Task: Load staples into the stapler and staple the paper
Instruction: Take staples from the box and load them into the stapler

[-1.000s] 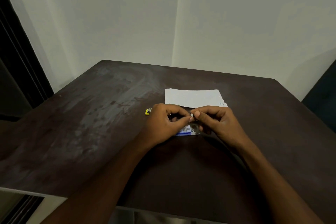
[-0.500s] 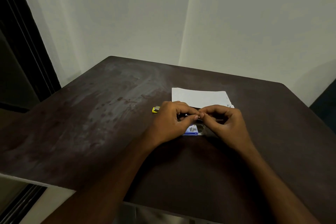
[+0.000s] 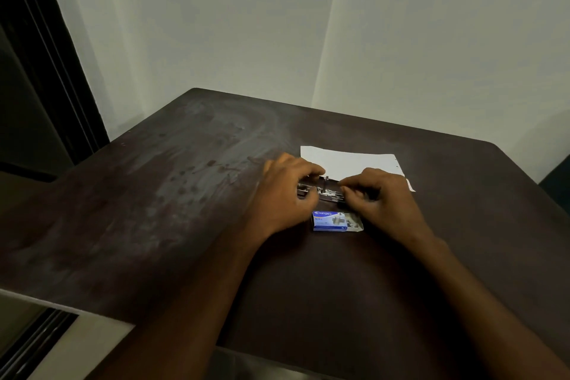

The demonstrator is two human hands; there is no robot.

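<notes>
A person leans over a dark brown worktop [image 3: 191, 225] with both forearms reaching in from its near edge. The stapler [image 3: 327, 192] lies opened out around the middle of the worktop, somewhat toward the right edge, its bare metal track running left to right between the two hands.

The left hand [image 3: 283, 194] has its fingers curled over the left end of the stapler and grips it. The right hand [image 3: 381, 199] is bunched, with thumb and forefinger pinching at the right end of the metal track. Whether a strip of staples sits in that pinch is too small to tell.

The sheet of white paper [image 3: 348, 160] lies flat just beyond the stapler, on the side toward the far edge. Its near edge is partly hidden by the knuckles of both hands, and one corner pokes out past the right hand toward the right edge.

A small blue and white box of staples [image 3: 331, 220] rests just on the near-edge side of the stapler, between the two wrists. Its inner tray is slid partly out on the right, close beside the heel of the right hand.
</notes>
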